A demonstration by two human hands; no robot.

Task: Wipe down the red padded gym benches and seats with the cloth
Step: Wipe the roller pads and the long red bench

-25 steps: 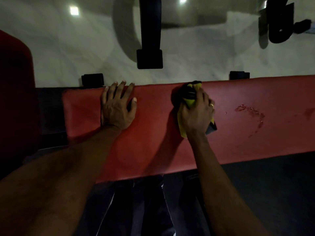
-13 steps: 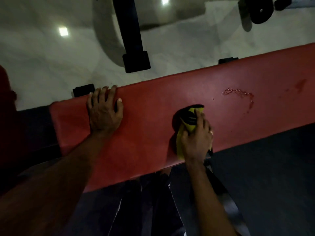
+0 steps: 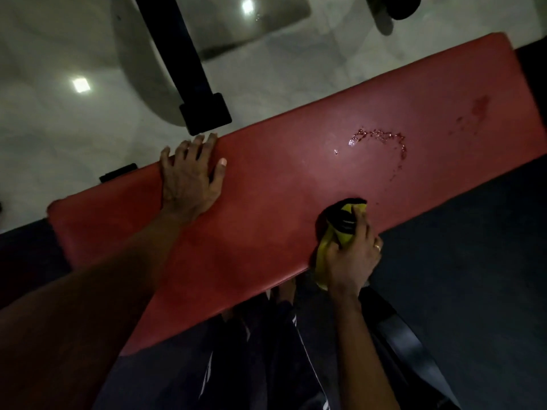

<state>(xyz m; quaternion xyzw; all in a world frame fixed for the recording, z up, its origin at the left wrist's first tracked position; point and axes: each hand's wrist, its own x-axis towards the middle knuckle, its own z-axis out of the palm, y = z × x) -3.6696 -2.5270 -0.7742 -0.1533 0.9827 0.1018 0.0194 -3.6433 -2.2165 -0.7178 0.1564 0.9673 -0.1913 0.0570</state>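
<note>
Head view: a long red bench (image 3: 281,208) runs slantwise across the frame, its left end nearer and lower, its right end farther and higher. On the far side, left of middle, a black post (image 3: 189,66) comes down to a square foot on the pale glossy floor (image 3: 59,128), which catches two bright ceiling-light reflections.

The left hand (image 3: 189,179) lies flat on the pad near the bench's left end, fingers straight and a little spread, their tips reaching over the far edge, thumb stretched out to the right. It holds nothing.

Further right, close to the near edge of the pad, the right hand (image 3: 352,255) has its fingers curled round a bunched yellow and black cloth (image 3: 344,226), pressing it onto the red surface. A ring (image 3: 378,247) shows on one finger. Part of the cloth hangs past the near edge of the pad.

Beyond the cloth, to the right and toward the far side, a curved trail of wet drops (image 3: 381,140) glistens on the pad, apart from the cloth. A darker smudge (image 3: 479,105) sits near the bench's right end.

Dark floor (image 3: 473,261) lies on the near side of the bench.
</note>
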